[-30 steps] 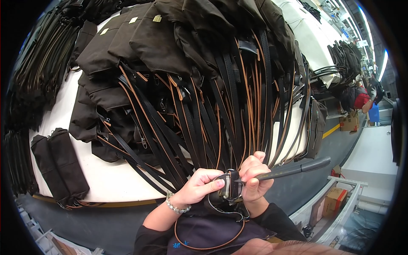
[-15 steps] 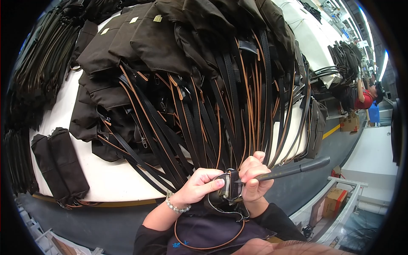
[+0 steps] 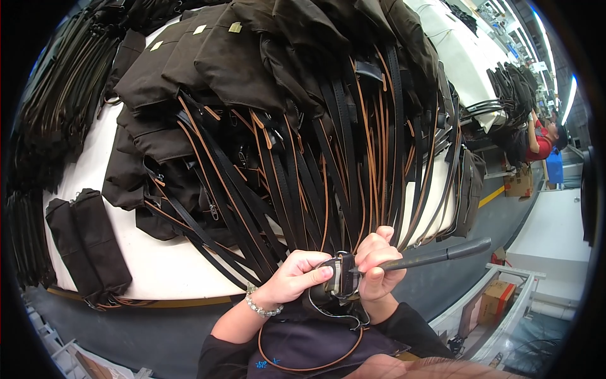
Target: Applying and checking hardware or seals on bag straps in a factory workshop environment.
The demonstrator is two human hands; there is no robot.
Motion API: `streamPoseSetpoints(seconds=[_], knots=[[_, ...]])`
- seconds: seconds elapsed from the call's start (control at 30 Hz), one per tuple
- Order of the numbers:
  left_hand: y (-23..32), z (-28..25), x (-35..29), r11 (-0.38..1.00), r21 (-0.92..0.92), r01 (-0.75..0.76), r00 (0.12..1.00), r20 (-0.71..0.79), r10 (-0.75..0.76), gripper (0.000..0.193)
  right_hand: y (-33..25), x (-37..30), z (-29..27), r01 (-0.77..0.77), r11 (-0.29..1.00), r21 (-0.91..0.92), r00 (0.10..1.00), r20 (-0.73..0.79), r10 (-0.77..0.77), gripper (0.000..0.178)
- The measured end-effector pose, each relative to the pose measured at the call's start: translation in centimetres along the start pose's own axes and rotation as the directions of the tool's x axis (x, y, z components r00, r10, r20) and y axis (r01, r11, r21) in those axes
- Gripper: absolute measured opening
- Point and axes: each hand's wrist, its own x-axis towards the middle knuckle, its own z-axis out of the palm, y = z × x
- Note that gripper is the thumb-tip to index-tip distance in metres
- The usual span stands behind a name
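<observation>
Between the thumb and fingers of my left hand (image 3: 295, 278) is the end of a dark bag (image 3: 328, 292), where a grey-white zipper edge and black trim show. Closed around a long, dark, pen-like tool (image 3: 435, 254) is my right hand (image 3: 379, 262); its narrow tip points left at the bag's trim, and whether it touches cannot be made out. The tool's exact kind is unclear. A thin brown-edged strap (image 3: 310, 369) loops from the bag over my dark apron (image 3: 309, 341). Most of the bag lies hidden below my hands.
A large pile of dark bags (image 3: 240, 69) with many black, brown-edged straps (image 3: 372, 145) covers the white table (image 3: 164, 265) ahead. One folded bag (image 3: 88, 246) lies at the left edge. Cardboard boxes (image 3: 495, 300) sit by a metal frame at right. A person in red (image 3: 540, 145) works farther off.
The tool's back end has dipped slightly lower. My hands and the bag have hardly moved. The far person's arms have shifted a little.
</observation>
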Motion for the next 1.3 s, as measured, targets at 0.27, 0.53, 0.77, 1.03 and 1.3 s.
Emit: streamPoseSetpoints(seconds=[0.27, 0.53, 0.77, 1.03, 1.3], knots=[[-0.13, -0.22, -0.05, 1.0, -0.002, 0.007, 1.0, 0.012, -0.007, 0.022, -0.06, 0.12, 0.07, -0.005, 1.0, -0.012, 1.0, -0.005, 0.005, 0.021], [0.17, -0.13, 0.08, 0.999, -0.033, -0.005, 0.999, 0.041, 0.006, 0.022, -0.02, -0.05, -0.02, 0.014, 1.0, 0.012, 1.0, -0.011, -0.014, 0.02], [0.28, -0.07, 0.04, 1.0, -0.018, -0.009, 1.0, 0.027, 0.01, 0.022, 0.01, -0.16, 0.15, 0.007, 1.0, 0.003, 1.0, -0.027, -0.007, 0.021], [-0.03, -0.24, 0.04, 1.0, -0.002, -0.017, 0.999, 0.032, 0.018, 0.022, -0.05, -0.09, 0.1, 0.008, 1.0, 0.002, 0.999, -0.036, -0.008, 0.02], [0.13, -0.19, 0.0, 0.999, -0.027, -0.02, 0.999, 0.034, 0.021, 0.022, -0.01, -0.1, 0.14, 0.006, 1.0, 0.02, 1.0, -0.011, -0.005, 0.02]])
